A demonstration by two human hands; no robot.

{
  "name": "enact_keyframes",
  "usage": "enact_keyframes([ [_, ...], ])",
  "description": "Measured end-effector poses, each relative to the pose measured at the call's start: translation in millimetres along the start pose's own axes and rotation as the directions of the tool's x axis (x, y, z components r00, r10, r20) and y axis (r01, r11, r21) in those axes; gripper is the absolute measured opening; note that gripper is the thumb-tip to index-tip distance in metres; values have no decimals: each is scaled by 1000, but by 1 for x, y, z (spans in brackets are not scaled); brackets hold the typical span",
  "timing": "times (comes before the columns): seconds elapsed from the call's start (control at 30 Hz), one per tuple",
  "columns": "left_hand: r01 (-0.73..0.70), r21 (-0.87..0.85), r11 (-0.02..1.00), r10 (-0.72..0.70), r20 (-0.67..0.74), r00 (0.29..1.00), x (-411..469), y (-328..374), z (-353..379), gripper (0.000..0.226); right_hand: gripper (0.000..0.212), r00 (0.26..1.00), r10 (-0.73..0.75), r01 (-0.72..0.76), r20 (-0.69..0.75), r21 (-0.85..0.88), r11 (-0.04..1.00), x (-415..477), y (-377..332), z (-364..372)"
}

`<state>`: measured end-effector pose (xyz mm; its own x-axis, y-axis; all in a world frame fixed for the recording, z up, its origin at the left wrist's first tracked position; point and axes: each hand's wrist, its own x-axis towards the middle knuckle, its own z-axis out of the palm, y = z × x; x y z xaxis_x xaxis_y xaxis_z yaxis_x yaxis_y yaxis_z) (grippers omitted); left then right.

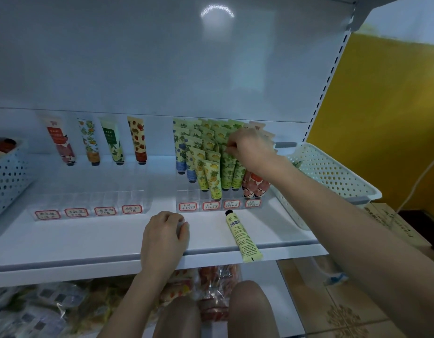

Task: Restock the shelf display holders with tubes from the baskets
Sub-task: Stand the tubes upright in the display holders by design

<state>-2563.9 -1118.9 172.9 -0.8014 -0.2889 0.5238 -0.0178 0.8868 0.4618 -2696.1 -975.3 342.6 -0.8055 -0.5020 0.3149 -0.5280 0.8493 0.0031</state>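
Two clear display holders stand on the white shelf (89,242). The right holder (186,195) is packed with several patterned tubes in blue, yellow, green and pink rows. My right hand (250,152) reaches over it and pinches the top of a green tube (227,167) in the green row. The left holder (89,201) carries only one tube at the back of each lane, among them a red tube (61,140). A pale yellow tube (242,236) lies flat at the shelf's front edge. My left hand (166,236) rests on the shelf, fingers loosely curled, holding nothing.
A white perforated basket (333,176) sits at the shelf's right end and a blue-white basket (8,176) at the left end. Bagged goods (52,311) fill the lower shelf. My knees (250,311) are below. A cardboard box (386,218) stands to the right.
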Motion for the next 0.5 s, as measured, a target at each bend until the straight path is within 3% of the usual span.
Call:
enact_keyframes([
  [0.23, -18, 0, 1000, 18, -17, 1000, 1, -2, 2, 11, 18, 1000, 4, -5, -21, -43, 999, -2, 2, 4],
  [0.5, -31, 25, 999, 32, -27, 999, 1, -2, 3, 14, 25, 990, 77, -100, 118, 199, 975, 2, 7, -16],
])
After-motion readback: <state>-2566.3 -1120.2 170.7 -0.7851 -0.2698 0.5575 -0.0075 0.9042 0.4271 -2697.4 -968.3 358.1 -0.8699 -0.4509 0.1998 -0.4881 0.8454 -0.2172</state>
